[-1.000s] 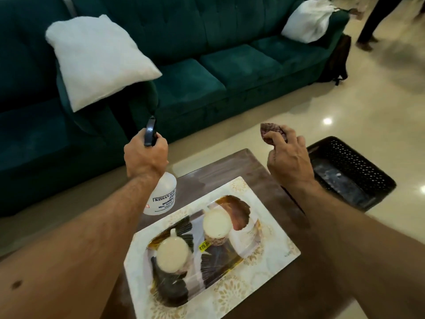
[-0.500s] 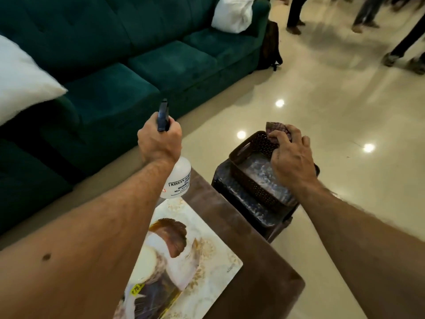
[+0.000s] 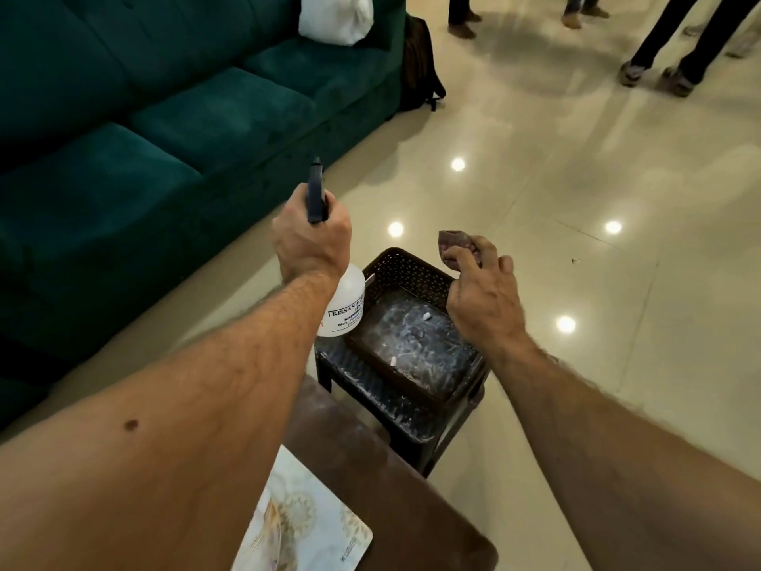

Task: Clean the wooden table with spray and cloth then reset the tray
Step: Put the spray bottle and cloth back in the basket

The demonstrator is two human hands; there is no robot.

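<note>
My left hand point(image 3: 311, 241) grips the dark trigger head of a white spray bottle point(image 3: 345, 307), holding it in the air over the near left corner of a dark plastic basket point(image 3: 401, 269). My right hand point(image 3: 484, 298) pinches a small brownish cloth point(image 3: 457, 245) above the basket's far right rim. The brown wooden table point(image 3: 370, 467) reaches in from the bottom. A corner of the white patterned tray point(image 3: 313, 525) lies on it, mostly hidden behind my left forearm.
The basket rests on a dark low stool point(image 3: 412, 414) at the table's far end. A green sofa point(image 3: 185, 117) with a white cushion point(image 3: 335, 16) fills the left. Several people's legs point(image 3: 667, 43) stand on the glossy tiled floor at the top right.
My view has swung right, away from the tray and toward the basket. Both hands have moved with it and now hover over the basket, still holding the bottle and the cloth.
</note>
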